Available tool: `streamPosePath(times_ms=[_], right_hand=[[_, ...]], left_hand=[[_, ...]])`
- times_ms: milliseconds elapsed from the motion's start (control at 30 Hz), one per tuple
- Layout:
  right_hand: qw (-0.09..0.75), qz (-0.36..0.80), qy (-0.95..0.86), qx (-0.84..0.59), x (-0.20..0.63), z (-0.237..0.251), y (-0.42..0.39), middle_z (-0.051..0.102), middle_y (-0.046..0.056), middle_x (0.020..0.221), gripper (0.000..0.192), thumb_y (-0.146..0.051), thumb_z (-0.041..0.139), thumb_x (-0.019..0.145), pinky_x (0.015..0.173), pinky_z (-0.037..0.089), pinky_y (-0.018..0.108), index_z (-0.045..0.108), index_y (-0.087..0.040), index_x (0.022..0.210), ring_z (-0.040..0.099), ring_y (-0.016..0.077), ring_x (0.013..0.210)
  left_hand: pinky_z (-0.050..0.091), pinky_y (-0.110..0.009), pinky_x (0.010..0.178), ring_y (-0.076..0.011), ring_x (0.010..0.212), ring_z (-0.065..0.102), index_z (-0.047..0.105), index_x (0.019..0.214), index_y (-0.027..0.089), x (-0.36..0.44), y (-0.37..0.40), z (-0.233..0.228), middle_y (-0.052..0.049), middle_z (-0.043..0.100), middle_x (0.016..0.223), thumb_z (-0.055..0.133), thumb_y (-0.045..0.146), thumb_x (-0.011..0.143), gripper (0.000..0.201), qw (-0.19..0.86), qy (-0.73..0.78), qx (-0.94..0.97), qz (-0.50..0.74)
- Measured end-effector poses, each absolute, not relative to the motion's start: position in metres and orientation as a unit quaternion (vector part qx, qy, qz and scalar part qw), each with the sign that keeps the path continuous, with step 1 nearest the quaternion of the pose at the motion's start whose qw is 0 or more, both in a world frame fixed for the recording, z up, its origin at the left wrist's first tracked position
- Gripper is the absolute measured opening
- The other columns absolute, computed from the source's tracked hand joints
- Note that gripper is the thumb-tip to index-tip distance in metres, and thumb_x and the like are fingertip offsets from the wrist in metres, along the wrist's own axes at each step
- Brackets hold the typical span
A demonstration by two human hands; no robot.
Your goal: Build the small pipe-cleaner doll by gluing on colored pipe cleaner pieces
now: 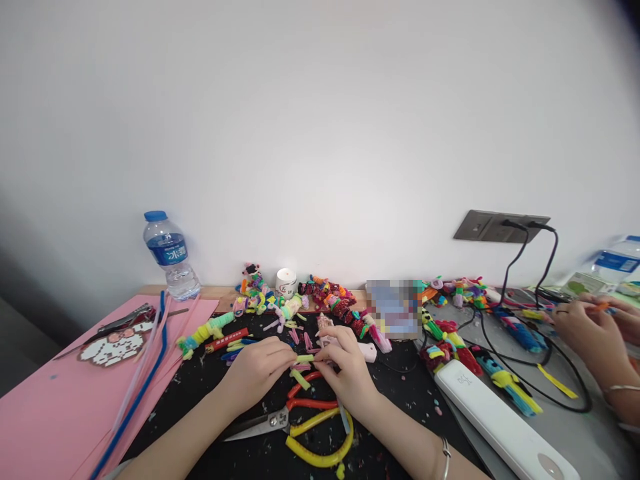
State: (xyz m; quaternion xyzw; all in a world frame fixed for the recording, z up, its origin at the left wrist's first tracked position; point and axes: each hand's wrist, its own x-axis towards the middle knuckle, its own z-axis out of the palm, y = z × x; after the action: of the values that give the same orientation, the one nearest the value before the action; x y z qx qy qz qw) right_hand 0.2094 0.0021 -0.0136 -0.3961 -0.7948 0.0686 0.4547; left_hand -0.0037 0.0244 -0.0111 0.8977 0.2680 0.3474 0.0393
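My left hand [256,373] and my right hand [347,373] meet over a black mat [400,400]. Between their fingertips they pinch a short yellow-green pipe cleaner piece [305,359], each hand on one end. A second green piece [301,379] hangs just below it. Right under my hands lie scissors [295,427] with red and yellow handles, blades pointing left. Small cut pink and green bits [300,333] are scattered on the mat just beyond my fingers.
A water bottle [170,257] stands at back left beside a pink sheet [45,407] with long pipe cleaners [145,373]. Colourful pipe cleaner figures [330,300] line the wall. A white power strip [500,420] and black cables [525,267] lie right, near another person's hands [595,333].
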Motion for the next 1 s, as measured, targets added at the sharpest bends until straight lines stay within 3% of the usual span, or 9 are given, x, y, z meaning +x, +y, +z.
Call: streamPosePath(times_ms=[500, 900, 1000], right_hand=[[0.469, 0.094, -0.774, -0.415, 0.2121, -0.0086, 0.0012, 0.057, 0.008, 0.103, 0.018, -0.007, 0.047, 0.085, 0.085, 0.045, 0.039, 0.06, -0.02, 0.089, 0.052, 0.0222, 0.099], [0.465, 0.091, -0.771, -0.426, 0.2136, -0.0084, 0.0007, 0.058, 0.008, 0.102, 0.019, -0.008, 0.046, 0.086, 0.084, 0.046, 0.04, 0.06, -0.02, 0.09, 0.053, 0.0228, 0.098], [0.436, 0.072, -0.787, -0.431, 0.2135, -0.0076, 0.0005, 0.058, 0.008, 0.107, 0.018, -0.009, 0.053, 0.083, 0.088, 0.046, 0.043, 0.062, -0.021, 0.093, 0.051, 0.0251, 0.103]], left_hand=[[0.051, -0.028, 0.074, -0.0172, 0.082, 0.064, 0.068, 0.091, 0.016, -0.0068, 0.0292, -0.0151, -0.004, 0.071, 0.087, 0.045, 0.024, 0.096, 0.024, 0.048, 0.321, 0.88, 0.348], [0.053, -0.029, 0.075, -0.018, 0.084, 0.065, 0.069, 0.093, 0.018, -0.0089, 0.0314, -0.0183, -0.004, 0.072, 0.09, 0.044, 0.021, 0.096, 0.025, 0.051, 0.342, 0.882, 0.32], [0.052, -0.027, 0.073, -0.0167, 0.082, 0.064, 0.069, 0.094, 0.018, -0.008, 0.0303, -0.0156, -0.004, 0.072, 0.089, 0.043, 0.022, 0.096, 0.026, 0.046, 0.323, 0.884, 0.334]])
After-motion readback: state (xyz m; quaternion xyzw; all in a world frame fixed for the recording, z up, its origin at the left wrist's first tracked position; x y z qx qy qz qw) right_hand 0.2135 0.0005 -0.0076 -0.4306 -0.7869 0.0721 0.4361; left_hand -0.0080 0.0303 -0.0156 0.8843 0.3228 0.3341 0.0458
